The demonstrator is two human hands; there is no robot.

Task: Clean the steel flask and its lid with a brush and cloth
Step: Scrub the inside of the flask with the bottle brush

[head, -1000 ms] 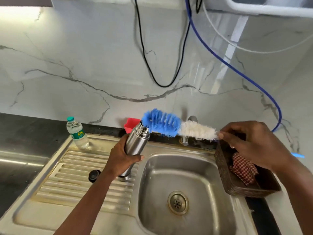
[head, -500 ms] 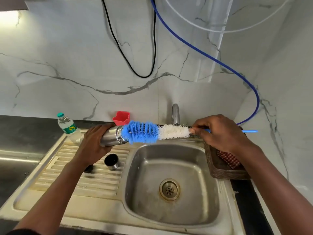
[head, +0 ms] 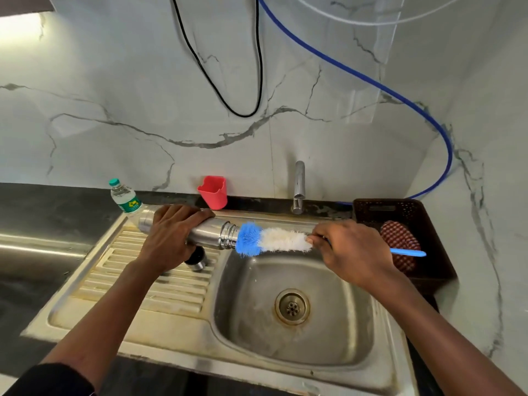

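My left hand (head: 168, 235) grips the steel flask (head: 211, 234), held on its side above the drainboard with its open mouth facing right. My right hand (head: 348, 252) holds the bottle brush (head: 274, 240) by its thin blue handle. The brush's blue bristle tip is partly inside the flask's mouth; the white bristles stay outside. The flask's lid (head: 197, 258), steel with a black inside, lies on the drainboard just below the flask, partly hidden by my left hand. A red checked cloth (head: 400, 247) lies in the dark basket (head: 428, 221) at the right.
The steel sink (head: 294, 307) with its drain sits below the brush, the ribbed drainboard to its left. A small water bottle (head: 124, 197), a red cup (head: 213, 191) and the tap (head: 298, 185) stand along the marble back wall. Cables and a blue hose hang above.
The flask went from upright to lying sideways with its mouth to the right. The brush's blue tip has pushed into the mouth, so less blue bristle shows.
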